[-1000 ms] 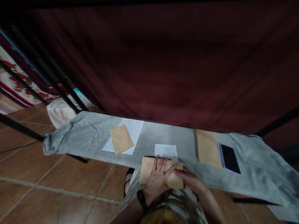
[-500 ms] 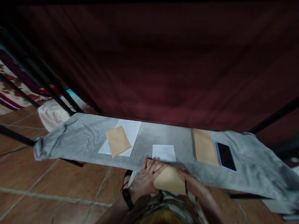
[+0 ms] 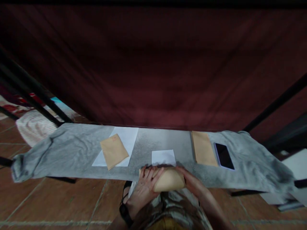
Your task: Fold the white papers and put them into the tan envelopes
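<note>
Near the front edge of the bench, a brown paper envelope [image 3: 170,179] is bowed over in my hands. My left hand [image 3: 146,183] presses across its left part, fingers laid over the paper and thumb along it. The right end is gripped by my right hand [image 3: 189,179], whose fingertips are partly hidden behind the paper. Just beyond the envelope lies a folded white paper [image 3: 163,156]. Farther left, another brown envelope [image 3: 114,150] rests at an angle on a white sheet [image 3: 131,136].
A grey cloth [image 3: 76,147] covers the narrow bench. To the right are a stack of brown envelopes [image 3: 204,149] and a dark-screened phone [image 3: 224,156]. A dark red curtain [image 3: 163,70] hangs behind, with black metal bars [image 3: 275,103] at the sides.
The envelope in my hands now curves more and shows less of its face. My left fingers have shifted over it. The whole view has tilted slightly.
</note>
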Demonstrator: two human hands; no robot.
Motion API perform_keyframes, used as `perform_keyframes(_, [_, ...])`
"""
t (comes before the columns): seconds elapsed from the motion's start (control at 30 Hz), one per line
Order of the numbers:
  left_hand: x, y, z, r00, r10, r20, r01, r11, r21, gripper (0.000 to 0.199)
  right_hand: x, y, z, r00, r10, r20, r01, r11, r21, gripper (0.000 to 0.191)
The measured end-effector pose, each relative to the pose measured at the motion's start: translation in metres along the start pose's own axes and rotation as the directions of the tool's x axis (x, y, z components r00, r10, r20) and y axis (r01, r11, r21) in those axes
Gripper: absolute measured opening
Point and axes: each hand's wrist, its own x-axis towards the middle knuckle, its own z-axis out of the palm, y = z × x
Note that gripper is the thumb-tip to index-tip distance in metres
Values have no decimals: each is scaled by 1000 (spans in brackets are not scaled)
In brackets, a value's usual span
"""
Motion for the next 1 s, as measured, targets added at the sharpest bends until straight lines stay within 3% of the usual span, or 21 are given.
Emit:
perform_keyframes(0.07, [-1,-7,-2,999,-36,-33,37,999,8,96,8,-1,-4,999,23,32,-23,1000,16,51])
perform_keyframes(0.13, [-5,-18,-3,992,-97,-77,99,995,25,98,19,-1,-10,999,39,-12,-40,989,-144,57])
perform_keyframes(0.2, [-12,-29,-1,975,-190,-120,195,980,33,101,33,1,-13,993,11,-121,-59,913,-403,51])
perform_keyframes(0.27, [-22,-39,2,946,-284,-154,292,956,30,104,47,4,-12,980,-29,-198,-89,826,-556,40])
perform_keyframes(0.43, [-43,-48,3,895,-404,-188,417,908,31,102,68,13,12,950,-71,-305,-152,746,-648,35])
perform_keyframes(0.6, [-56,-50,1,876,-441,-196,455,890,31,96,71,15,26,930,-102,-352,-167,738,-654,31])
perform_keyframes(0.77, [-62,-52,2,861,-486,-152,494,870,18,95,68,15,19,925,-179,-335,-47,821,-569,8])
perform_keyframes(1.0, [-60,-52,0,874,-466,-133,472,882,12,98,68,-1,-13,858,-253,-446,107,939,-326,45])
